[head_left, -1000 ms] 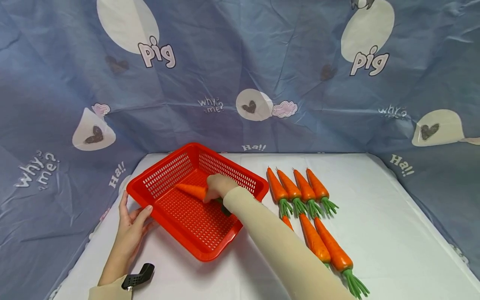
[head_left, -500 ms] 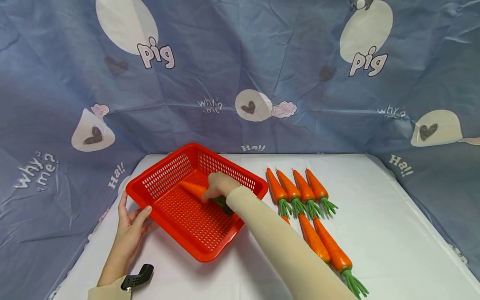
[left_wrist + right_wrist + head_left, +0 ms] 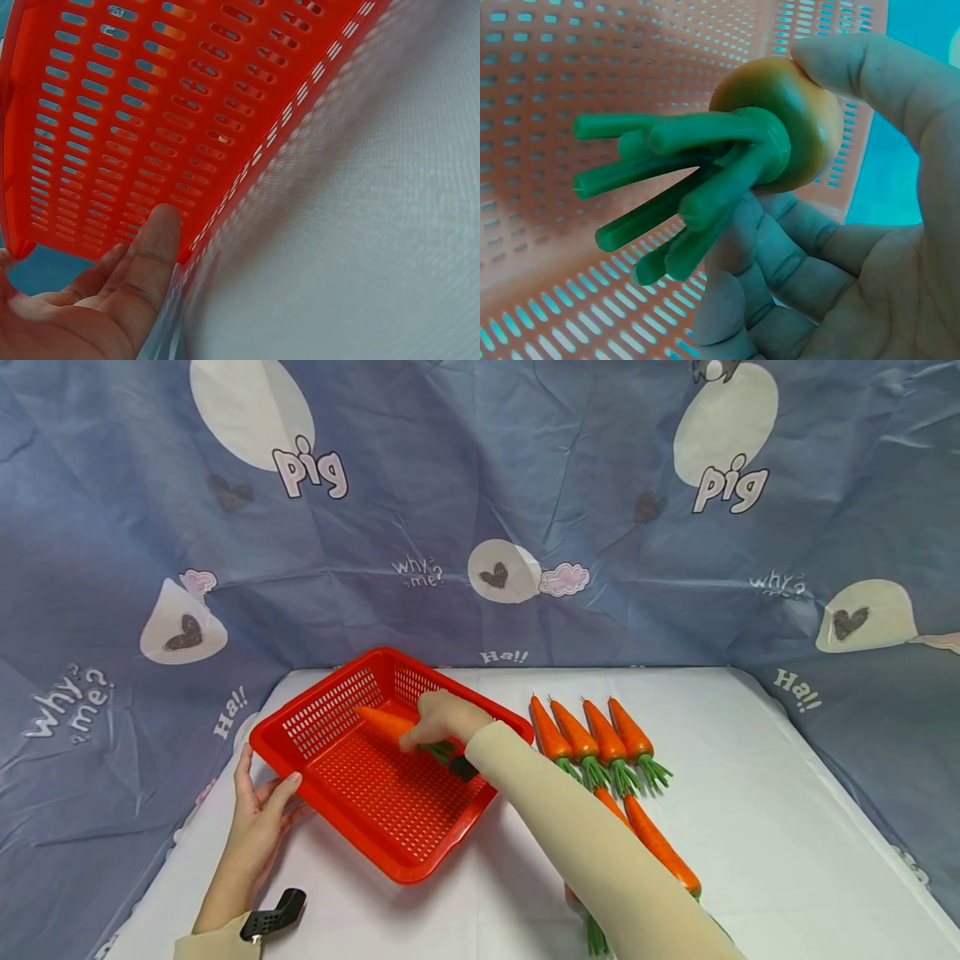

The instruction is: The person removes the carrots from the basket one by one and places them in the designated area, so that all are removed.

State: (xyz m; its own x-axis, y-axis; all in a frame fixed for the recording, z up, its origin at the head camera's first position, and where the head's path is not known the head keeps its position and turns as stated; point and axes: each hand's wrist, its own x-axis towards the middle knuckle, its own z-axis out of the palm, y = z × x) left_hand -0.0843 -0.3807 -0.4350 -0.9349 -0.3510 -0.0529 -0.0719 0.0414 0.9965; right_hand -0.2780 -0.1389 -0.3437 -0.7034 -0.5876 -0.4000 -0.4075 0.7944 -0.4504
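Note:
A red plastic basket [image 3: 352, 814] with slotted walls stands on the left part of the table. My left hand [image 3: 262, 818] grips its left corner, thumb on the rim and the other fingers against the outside. In the left wrist view those fingers [image 3: 154, 244] lie along the slotted wall. Inside the basket my right hand [image 3: 447, 720] holds an orange carrot [image 3: 382, 722] by its thick end, thumb on one side and curled fingers on the other. The carrot's tip points left, over the basket floor. Its green stalks [image 3: 705, 165] stick out toward the right wrist camera.
Right of the basket several carrots [image 3: 612, 739] lie side by side in a row. More carrots [image 3: 663, 843] lie nearer, partly hidden by my right sleeve [image 3: 570, 843]. A blue printed cloth [image 3: 637, 543] hangs behind the white table [image 3: 787, 793].
My right hand has shifted slightly up and to the right within the basket, raising the carrot a little. More of its green stalks show now. My left hand stays on the corner.

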